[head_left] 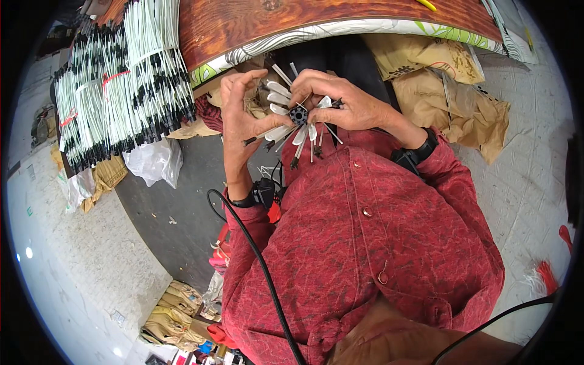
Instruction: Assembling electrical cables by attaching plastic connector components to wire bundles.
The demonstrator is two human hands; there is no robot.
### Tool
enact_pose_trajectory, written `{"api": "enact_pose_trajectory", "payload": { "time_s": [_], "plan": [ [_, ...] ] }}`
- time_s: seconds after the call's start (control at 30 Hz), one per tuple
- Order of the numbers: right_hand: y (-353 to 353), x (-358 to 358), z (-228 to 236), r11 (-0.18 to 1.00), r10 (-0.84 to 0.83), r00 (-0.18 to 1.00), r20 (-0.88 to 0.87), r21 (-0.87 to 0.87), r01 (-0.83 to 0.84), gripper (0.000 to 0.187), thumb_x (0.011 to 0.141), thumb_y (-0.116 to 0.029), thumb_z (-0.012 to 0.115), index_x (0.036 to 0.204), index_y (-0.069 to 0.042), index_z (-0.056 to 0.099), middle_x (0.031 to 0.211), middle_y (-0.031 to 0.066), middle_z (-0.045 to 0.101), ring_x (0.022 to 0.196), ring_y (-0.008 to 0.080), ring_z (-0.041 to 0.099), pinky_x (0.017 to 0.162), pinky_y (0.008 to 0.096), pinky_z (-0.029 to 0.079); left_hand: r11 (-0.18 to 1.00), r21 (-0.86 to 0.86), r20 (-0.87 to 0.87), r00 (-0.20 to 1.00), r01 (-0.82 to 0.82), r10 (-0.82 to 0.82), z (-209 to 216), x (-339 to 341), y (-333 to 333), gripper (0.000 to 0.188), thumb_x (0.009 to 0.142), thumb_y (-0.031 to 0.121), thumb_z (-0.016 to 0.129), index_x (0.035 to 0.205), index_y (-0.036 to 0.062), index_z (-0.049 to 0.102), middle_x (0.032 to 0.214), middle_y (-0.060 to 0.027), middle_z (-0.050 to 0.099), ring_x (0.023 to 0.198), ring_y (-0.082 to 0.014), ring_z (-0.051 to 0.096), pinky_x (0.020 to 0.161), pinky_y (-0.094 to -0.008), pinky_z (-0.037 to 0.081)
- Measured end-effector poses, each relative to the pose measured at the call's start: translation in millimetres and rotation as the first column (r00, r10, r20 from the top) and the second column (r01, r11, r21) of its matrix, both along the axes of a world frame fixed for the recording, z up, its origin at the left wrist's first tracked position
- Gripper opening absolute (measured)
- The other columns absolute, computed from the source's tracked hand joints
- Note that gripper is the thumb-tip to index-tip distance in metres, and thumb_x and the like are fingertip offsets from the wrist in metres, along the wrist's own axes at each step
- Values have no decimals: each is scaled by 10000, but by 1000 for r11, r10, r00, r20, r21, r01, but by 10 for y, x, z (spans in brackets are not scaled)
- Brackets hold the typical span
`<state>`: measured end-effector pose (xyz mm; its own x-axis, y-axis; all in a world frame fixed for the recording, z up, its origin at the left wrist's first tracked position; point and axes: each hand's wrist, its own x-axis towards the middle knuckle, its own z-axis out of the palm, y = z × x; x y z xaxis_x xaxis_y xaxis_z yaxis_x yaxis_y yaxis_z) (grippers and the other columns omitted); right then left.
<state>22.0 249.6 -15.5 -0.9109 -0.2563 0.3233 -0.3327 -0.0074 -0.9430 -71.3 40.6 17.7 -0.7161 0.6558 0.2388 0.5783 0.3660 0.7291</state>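
Note:
Both hands are in front of my chest at a spoked frame with a round black hub (298,115). Thin white rods fan out all around the hub, some with black tips, and pale paddle-shaped pieces (278,97) sit among them. My left hand (240,115) has its thumb pressed by the hub's left side; its index finger is raised and bent, and its other fingers are partly hidden. From the right, my right hand (347,100) curls its fingers over the far rods, its thumb beside the hub. Both hands hold the frame.
Bundles of white rods with black fittings (131,79) lie piled at the far left, some tied with red bands. A wooden tabletop (243,27) spans the far side. Brown paper sacks (462,109) are at the right; a clear plastic bag (155,161) hangs at the left. A black cable (261,261) crosses my front.

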Motion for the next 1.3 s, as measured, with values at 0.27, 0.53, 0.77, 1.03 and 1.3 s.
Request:
{"api": "enact_pose_trajectory", "payload": {
  "time_s": [0.27, 0.53, 0.77, 1.03, 1.3],
  "plan": [
    [-14, -3, -21, 999, -33, 999, 38, -25, 34, 265, 820, -36, 674, 1076, 0, 616, 1087, 80, 522, 948, 170, 557, 821, 301, 484, 985, 135, 443, 896, -109, 38, -76, 92, -56, 576, 568, 73, 888, 1054, 30, 581, 771, -18, 582, 727, -104, 563, 670, -249, 463],
    [-35, -15, -41, 993, -113, 993, 37, -42, 115, 246, 825, -37, 671, 1063, -9, 614, 1084, 77, 521, 930, 167, 558, 816, 299, 487, 901, 357, 659, 750, -248, -54, -32, 240, -22, 342, 761, -57, 756, 999, 30, 525, 824, -95, 687, 768, -117, 650, 686, -223, 495],
    [-69, -49, -37, 985, -173, 985, 8, -18, 174, 250, 810, -29, 667, 1054, -14, 616, 1054, 83, 536, 909, 176, 562, 811, 298, 482, 905, 351, 715, 693, -241, -93, 37, 309, -157, 387, 762, 53, 804, 1044, 19, 542, 964, -101, 664, 888, -155, 638, 767, -285, 507],
    [-135, -43, 17, 949, -293, 950, -107, 92, 302, 300, 753, -8, 679, 1048, -22, 630, 998, 107, 577, 890, 237, 582, 775, 338, 483, 995, 74, 417, 909, -66, 30, -9, 461, -190, 591, 606, 202, 918, 1057, 2, 592, 1055, -93, 616, 963, -214, 605, 831, -329, 485],
    [-223, -24, 47, 916, -363, 921, -137, 130, 380, 330, 728, -26, 699, 1052, -26, 635, 1001, 118, 580, 858, 274, 601, 745, 359, 494, 977, 99, 274, 949, -189, 156, -36, 606, -47, 656, 579, 220, 935, 1099, 0, 602, 1037, -79, 606, 933, -200, 601, 814, -313, 483]
  ]
}}
